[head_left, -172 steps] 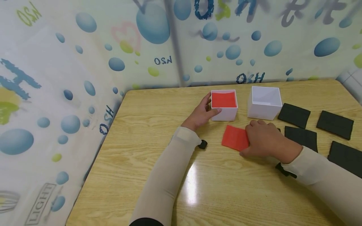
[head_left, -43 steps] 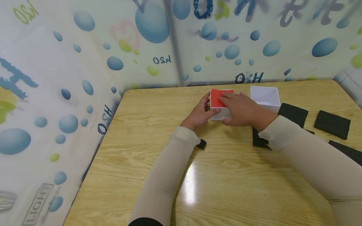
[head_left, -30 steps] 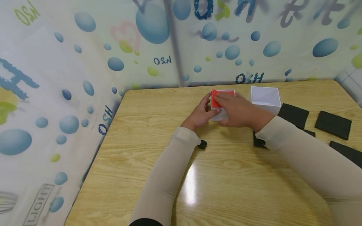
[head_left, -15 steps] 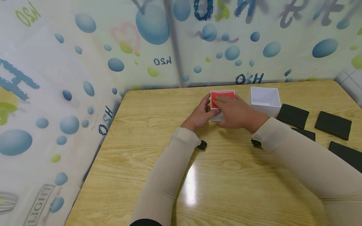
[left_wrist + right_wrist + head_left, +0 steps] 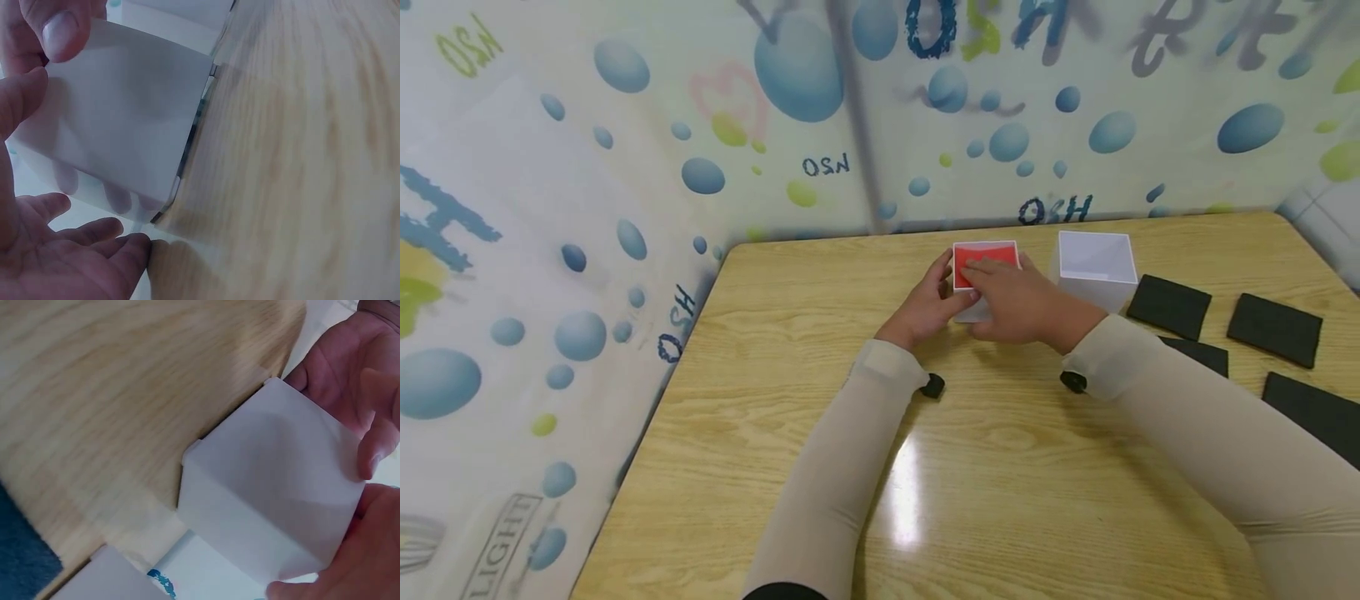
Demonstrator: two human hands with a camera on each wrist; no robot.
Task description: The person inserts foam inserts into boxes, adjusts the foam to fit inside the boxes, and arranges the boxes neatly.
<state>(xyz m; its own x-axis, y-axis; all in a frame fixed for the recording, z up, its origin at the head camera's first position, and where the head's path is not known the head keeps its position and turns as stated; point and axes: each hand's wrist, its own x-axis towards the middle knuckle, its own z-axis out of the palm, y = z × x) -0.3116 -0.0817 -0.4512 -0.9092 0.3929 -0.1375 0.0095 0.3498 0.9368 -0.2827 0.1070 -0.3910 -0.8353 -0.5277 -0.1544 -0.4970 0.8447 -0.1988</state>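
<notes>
Nearest the person, two pale sleeves are reaching forward over the wooden table point(image 5: 820, 392), each with a small black wrist camera sitting under the cuff. The left hand point(image 5: 925, 307) is cupping the left side of a small white box point(image 5: 976, 310), its thumb pressing on the near wall and its fingers curling round the far left edge; the left wrist view is showing the thumb tip point(image 5: 61, 32) lying on the white wall point(image 5: 119, 137). The right hand point(image 5: 1015, 298) is coming in from the right, lying across the top of the same box, its fingers stretching fairly flat and pressing down on a red sheet point(image 5: 981, 254) that is sitting in the box's mouth. In the right wrist view the box's outer wall point(image 5: 275, 487) is filling the frame, with the left hand's fingers point(image 5: 369, 425) wrapping its far side. The box is standing on the table between the two hands, touching both.

Just right of the right hand, a second white box point(image 5: 1093, 267) is standing open. Farther right of that hand, several black foam squares point(image 5: 1168, 307) are lying flat on the table. Beyond both hands, a curtain printed with blue bubbles point(image 5: 805, 67) is hanging behind the table.
</notes>
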